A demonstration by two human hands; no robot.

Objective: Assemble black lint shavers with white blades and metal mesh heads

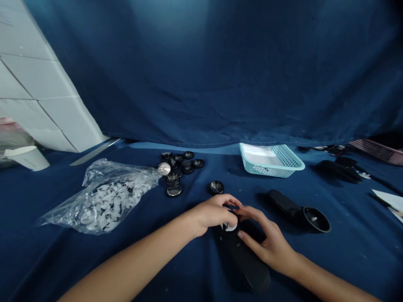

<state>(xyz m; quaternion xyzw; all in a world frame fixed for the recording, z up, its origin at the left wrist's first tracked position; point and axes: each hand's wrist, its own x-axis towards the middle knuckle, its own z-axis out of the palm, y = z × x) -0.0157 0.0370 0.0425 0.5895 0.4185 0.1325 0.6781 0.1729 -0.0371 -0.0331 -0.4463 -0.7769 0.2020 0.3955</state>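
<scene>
A black device (247, 264) with a long handle and a round head lies on the blue cloth, its head away from me. My right hand (267, 241) grips the round head from the right, thumb and fingers curled about its rim. At the head's opening, my left hand (217, 216) has its fingers bent down onto a white plastic piece (231, 227), which they partly cover. Just beyond my hands is a round black cap (217, 187) with a shiny inside. To the right rests a similar black housing (286, 205), its round cup facing up.
A clear plastic bag (107, 201) of small white pieces lies at left, beside several round black caps (174, 178). A light-blue basket (270, 171) stands behind. Further right are dark parts (340, 170) and a pink basket (380, 151). A paper cup (31, 158) is far left.
</scene>
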